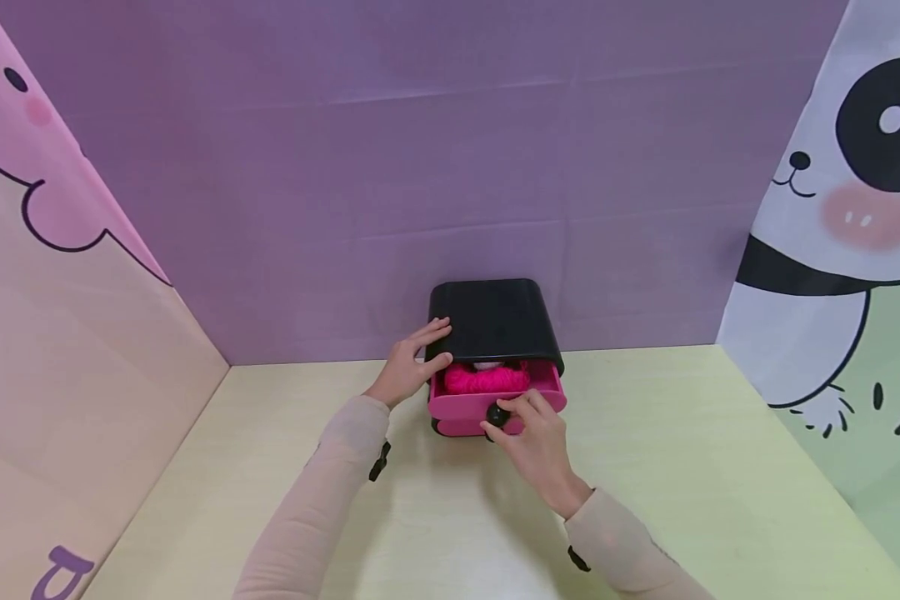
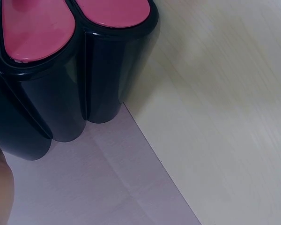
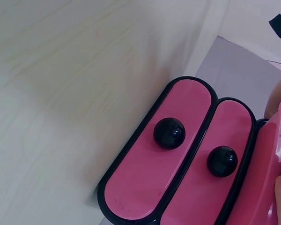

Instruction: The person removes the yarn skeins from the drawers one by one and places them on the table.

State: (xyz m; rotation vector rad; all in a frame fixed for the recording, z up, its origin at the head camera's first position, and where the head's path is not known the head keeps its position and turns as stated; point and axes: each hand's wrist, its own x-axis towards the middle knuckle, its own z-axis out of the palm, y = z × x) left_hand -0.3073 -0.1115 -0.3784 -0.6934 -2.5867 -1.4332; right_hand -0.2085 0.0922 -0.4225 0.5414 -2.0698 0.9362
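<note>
A small black cabinet (image 1: 495,321) with pink drawer fronts stands against the back wall. Its top drawer (image 1: 453,407) is pulled partway out, showing a bundle of bright pink yarn (image 1: 486,380) and a bit of something white behind it. My right hand (image 1: 537,442) pinches the drawer's round black knob (image 1: 497,414) between thumb and fingers. Extended fingers of my left hand (image 1: 408,364) rest on the cabinet's upper left edge. In the right wrist view, two lower drawers (image 3: 145,164) are closed, each with a black knob (image 3: 169,133).
The cabinet is on a pale wooden table (image 1: 270,467). Behind it rises a purple backdrop (image 1: 345,208). Printed panels flank the table, a panda panel (image 1: 802,225) on the right and a pink and cream panel (image 1: 60,350) on the left.
</note>
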